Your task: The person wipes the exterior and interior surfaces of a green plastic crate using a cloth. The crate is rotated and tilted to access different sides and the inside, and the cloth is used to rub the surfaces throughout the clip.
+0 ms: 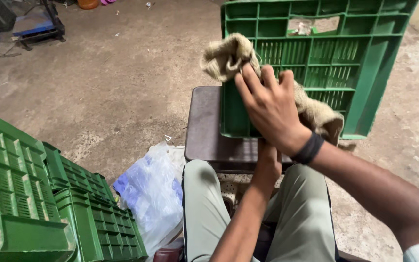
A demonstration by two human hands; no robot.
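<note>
A green plastic crate stands tilted on a dark brown stool in front of my knees. My right hand presses a bunched piece of brown burlap cloth against the crate's near side, fingers closed on the cloth. The cloth trails down to the right past my wrist, which wears a black band. My left hand reaches under my right forearm to the crate's lower edge; its fingers are hidden, so its grip cannot be made out.
Stacked green crates lie at the lower left. A crumpled clear and blue plastic bag rests on the concrete floor beside my left leg. A dark metal frame stands at the far left.
</note>
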